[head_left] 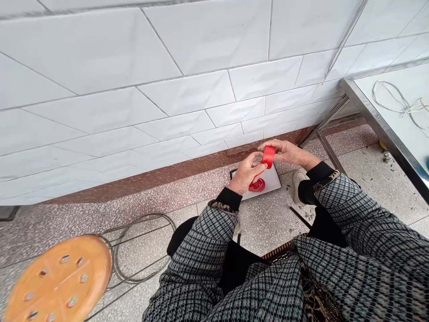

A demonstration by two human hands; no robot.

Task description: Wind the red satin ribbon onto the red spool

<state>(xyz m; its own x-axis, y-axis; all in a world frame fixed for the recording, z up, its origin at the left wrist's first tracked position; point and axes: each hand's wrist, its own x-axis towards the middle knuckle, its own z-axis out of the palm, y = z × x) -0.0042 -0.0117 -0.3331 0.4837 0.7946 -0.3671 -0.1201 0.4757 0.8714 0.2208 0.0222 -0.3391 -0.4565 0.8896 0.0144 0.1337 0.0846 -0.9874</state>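
Note:
A band of glossy red ribbon (pixel 268 156) is stretched between my two hands, above the floor near the wall. My left hand (pixel 247 173) has its fingers closed on the ribbon's lower left side. On the other side, my right hand (pixel 284 151) pinches the ribbon's upper part. More red material (pixel 257 184) shows just below my left hand, over a white board (pixel 274 180) with a dark edge. Whether this red piece is joined to the ribbon I cannot tell.
An orange round stool (pixel 60 281) with metal legs lies tipped at the lower left. At the right stands a metal-edged table (pixel 375 114) with thin wire (pixel 402 105) on it. White tiled wall (pixel 201 94) rises ahead. Dark scraps are scattered on the speckled floor (pixel 268 223).

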